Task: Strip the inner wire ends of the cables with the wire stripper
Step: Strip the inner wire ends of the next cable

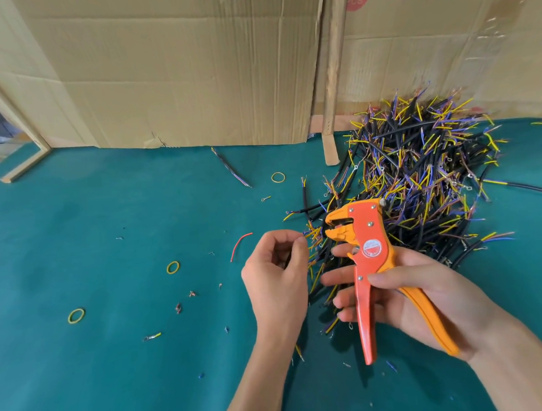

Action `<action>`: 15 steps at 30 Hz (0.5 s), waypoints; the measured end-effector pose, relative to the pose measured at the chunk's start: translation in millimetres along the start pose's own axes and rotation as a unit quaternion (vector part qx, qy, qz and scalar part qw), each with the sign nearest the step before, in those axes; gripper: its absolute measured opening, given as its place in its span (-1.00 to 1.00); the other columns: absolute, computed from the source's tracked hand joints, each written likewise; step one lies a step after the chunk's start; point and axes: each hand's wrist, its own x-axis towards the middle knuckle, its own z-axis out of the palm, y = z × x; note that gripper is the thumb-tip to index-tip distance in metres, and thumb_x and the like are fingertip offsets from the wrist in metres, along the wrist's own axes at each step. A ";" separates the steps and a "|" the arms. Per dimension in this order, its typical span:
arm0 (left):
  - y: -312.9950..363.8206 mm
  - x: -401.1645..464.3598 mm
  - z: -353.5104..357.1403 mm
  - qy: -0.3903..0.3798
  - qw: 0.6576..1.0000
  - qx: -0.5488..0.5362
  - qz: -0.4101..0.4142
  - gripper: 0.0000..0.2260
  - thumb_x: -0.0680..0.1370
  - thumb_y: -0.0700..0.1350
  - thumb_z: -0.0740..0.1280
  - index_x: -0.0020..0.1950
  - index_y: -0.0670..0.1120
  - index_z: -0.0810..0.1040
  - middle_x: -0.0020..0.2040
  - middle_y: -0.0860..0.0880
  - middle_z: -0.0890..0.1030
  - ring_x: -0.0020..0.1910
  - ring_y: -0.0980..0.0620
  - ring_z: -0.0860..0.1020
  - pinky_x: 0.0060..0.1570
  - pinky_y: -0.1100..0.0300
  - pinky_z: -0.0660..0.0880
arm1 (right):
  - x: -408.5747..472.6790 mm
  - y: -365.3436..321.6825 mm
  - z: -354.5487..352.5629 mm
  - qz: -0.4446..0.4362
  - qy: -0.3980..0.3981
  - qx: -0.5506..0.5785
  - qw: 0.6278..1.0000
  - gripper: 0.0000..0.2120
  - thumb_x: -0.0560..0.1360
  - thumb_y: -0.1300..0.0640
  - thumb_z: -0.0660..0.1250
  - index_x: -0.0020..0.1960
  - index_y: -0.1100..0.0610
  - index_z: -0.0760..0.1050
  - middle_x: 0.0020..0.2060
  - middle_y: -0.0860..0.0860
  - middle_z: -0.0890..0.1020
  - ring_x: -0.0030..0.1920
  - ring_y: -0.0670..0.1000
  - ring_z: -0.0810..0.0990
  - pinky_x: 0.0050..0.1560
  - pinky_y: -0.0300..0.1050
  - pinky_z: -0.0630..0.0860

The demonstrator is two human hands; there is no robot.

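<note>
Right hand point(407, 295) gripping wire stripper point(364, 256), left hand point(276, 275) pinching cable end point(312, 234), bare green mat point(90, 250) leftward.

The setting is a small manual wire-processing workshop. A green felt-covered bench point(106, 249) is screened at the far side by flattened cardboard cartons point(173, 67). A heap of cut cables point(421, 169) lies far right.

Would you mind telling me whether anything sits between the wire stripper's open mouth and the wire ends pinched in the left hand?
Nothing visible does: the wire stripper faces the wire ends held by the left hand across a small open gap.
</note>
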 end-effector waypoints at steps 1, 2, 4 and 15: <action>-0.1 1.0 0.0 0.003 1.000 -0.006 -0.007 -0.86 0.51 -0.20 0.43 -0.19 0.02 0.63 -0.31 0.07 0.65 -0.35 0.13 0.55 -0.27 0.26 0.50 | -0.1 0.4 1.2 0.003 0.001 -0.002 1.000 -0.50 0.35 0.36 0.36 0.30 0.33 0.52 0.14 0.49 0.57 -0.13 0.35 0.66 -0.11 0.21 0.65; -0.4 1.7 -0.3 0.008 1.000 -0.012 -0.016 -0.86 0.51 -0.22 0.44 -0.18 0.01 0.63 -0.30 0.06 0.65 -0.33 0.12 0.57 -0.25 0.25 0.53 | 0.4 1.3 2.2 0.006 0.004 -0.006 1.000 -0.48 0.34 0.35 0.35 0.31 0.33 0.51 0.13 0.49 0.58 -0.14 0.34 0.66 -0.13 0.21 0.65; -0.8 3.4 -1.2 0.015 0.999 -0.022 -0.034 -0.87 0.49 -0.24 0.45 -0.16 0.00 0.63 -0.29 0.05 0.66 -0.33 0.12 0.58 -0.25 0.25 0.54 | 2.3 3.7 4.5 0.012 0.007 -0.017 1.000 -0.46 0.34 0.33 0.35 0.33 0.34 0.48 0.11 0.49 0.59 -0.17 0.34 0.65 -0.15 0.21 0.65; 0.6 3.3 0.5 -0.018 0.999 0.038 0.002 -0.80 0.58 -0.33 0.33 -0.12 -0.04 0.55 -0.25 0.08 0.59 -0.31 0.20 0.50 -0.26 0.41 0.39 | 8.0 11.2 6.2 0.025 0.019 -0.012 0.999 -0.38 0.26 0.25 0.52 0.30 0.34 0.50 0.10 0.50 0.58 -0.18 0.34 0.64 -0.16 0.20 0.63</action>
